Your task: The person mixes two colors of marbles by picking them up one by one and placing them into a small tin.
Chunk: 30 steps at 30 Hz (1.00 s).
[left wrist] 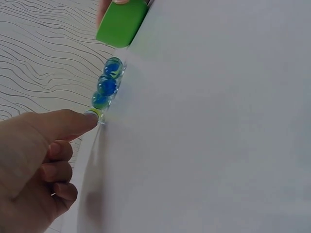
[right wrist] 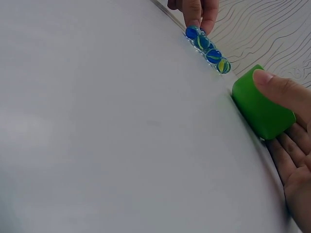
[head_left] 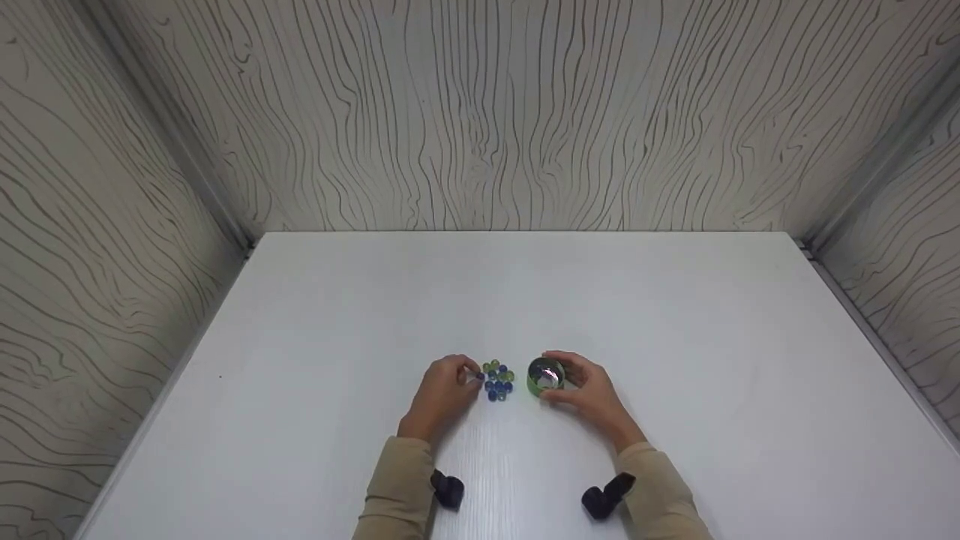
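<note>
My left hand (head_left: pixel 444 391) is at the left side of a cluster of glass marbles (head_left: pixel 499 386), pinching a dark blue marble (head_left: pixel 480 376) between thumb and forefinger. The cluster mixes blue and yellow-green marbles lying close together on the white table. In the left wrist view the thumb's tip partly covers the pinched marble (left wrist: pixel 94 114). To the right of the cluster, my right hand (head_left: pixel 591 391) holds a small round green cup (head_left: pixel 533 387) with a shiny inside. Its thumb lies on the near side and the fingers are round the far side. The cup (right wrist: pixel 262 107) stands upright on the table.
The white table (head_left: pixel 337 300) spreads out around both hands. Behind it rises a wood-grain patterned panel (head_left: pixel 480 120), with similar side panels at left (head_left: pixel 97 300) and right (head_left: pixel 907 285). A tiny dark speck (head_left: pixel 220 376) marks the table's left part.
</note>
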Motion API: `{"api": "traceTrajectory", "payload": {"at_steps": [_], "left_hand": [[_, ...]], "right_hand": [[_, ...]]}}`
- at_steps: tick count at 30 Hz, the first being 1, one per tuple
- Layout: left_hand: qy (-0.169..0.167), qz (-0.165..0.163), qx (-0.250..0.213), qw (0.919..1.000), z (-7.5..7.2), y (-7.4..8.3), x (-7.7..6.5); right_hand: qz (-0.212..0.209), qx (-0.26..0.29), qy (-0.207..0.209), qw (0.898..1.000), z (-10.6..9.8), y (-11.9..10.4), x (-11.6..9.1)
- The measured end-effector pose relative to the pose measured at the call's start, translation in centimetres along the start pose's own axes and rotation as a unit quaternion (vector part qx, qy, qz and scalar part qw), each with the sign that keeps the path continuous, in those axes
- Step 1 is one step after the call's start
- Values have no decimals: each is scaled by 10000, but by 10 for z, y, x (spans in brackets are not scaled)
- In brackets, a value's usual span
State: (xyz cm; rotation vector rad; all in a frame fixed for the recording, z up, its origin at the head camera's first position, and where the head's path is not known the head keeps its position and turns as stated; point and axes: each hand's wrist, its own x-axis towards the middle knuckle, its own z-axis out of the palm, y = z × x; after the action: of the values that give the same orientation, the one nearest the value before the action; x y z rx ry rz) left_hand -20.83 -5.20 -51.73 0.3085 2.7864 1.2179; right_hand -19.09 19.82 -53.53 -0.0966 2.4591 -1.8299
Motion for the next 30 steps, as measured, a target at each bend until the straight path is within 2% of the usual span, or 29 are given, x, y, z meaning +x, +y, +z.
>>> {"api": "traceTrajectory", "payload": {"at_steps": [16,27,30], "left_hand": [[-107,66,-201,9997,-6,-1,1],[-129,-8,-104,9999,-5,3,2],[-104,69,-97,9999,-5,4,2]], "right_hand": [[118,53,6,9999,0,2,0],[53,14,6,10000,0,0,-1],[58,35,2,10000,0,0,0]]}}
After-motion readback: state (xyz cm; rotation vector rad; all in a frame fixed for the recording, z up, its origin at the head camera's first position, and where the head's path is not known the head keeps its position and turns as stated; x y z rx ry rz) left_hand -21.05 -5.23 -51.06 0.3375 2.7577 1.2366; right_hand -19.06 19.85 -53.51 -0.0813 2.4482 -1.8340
